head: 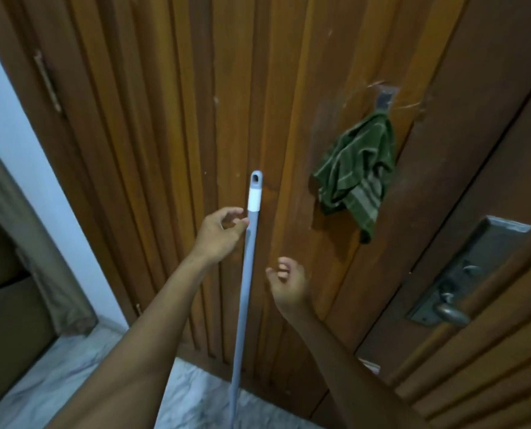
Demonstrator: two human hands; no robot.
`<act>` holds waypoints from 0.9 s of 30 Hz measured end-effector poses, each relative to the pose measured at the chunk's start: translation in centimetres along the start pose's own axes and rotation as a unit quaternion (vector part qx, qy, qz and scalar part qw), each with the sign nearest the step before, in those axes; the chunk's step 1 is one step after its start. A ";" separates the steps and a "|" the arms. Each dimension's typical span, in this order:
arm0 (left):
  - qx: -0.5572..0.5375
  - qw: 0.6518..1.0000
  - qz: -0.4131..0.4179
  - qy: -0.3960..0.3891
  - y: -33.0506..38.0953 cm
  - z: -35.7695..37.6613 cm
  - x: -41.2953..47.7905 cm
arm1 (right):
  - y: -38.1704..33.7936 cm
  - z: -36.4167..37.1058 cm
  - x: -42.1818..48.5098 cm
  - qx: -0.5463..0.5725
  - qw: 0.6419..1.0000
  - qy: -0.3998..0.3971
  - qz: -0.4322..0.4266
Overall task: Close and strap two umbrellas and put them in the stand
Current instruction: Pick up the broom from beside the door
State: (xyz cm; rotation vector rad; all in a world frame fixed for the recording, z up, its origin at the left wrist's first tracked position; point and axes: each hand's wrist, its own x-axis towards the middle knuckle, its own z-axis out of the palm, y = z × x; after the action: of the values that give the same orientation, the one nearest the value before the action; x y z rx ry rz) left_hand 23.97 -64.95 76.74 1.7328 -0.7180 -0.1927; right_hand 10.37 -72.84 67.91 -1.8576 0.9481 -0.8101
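No umbrella and no stand are in view. A long grey pole (248, 274) with a white band and a hanging hole at its top stands nearly upright against a wooden panelled door (152, 150). My left hand (219, 233) is just left of the pole below the white band, fingers loosely curled, fingertips touching its side without wrapping around it. My right hand (289, 284) hovers lower and to the right of the pole, apart from it, fingers half curled and holding nothing.
A green checked cloth (355, 178) hangs from a hook (386, 97) on the door. A second door at the right carries a metal lock plate with a lever handle (453, 314). The floor (72, 376) is marble, and a curtain (26, 230) hangs at the left.
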 end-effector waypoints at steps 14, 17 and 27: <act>0.060 0.990 -0.008 -0.127 -6.2 2.2 0.8 | 2.6 5.9 2.7 -0.044 0.970 -0.232 0.060; 0.038 0.984 -0.019 -0.174 -6.0 2.2 -0.5 | 2.6 5.1 1.9 -0.026 0.970 -0.231 0.068; 0.033 0.969 0.077 -0.234 2.1 3.3 -8.7 | 1.8 -5.1 -3.7 0.050 0.962 -0.266 0.039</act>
State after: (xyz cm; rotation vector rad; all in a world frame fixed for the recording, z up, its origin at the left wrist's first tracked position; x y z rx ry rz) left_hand 14.65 -63.05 75.64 1.7013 -1.2110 -0.4854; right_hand 3.83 -72.33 67.76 -1.8015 0.6186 -0.2743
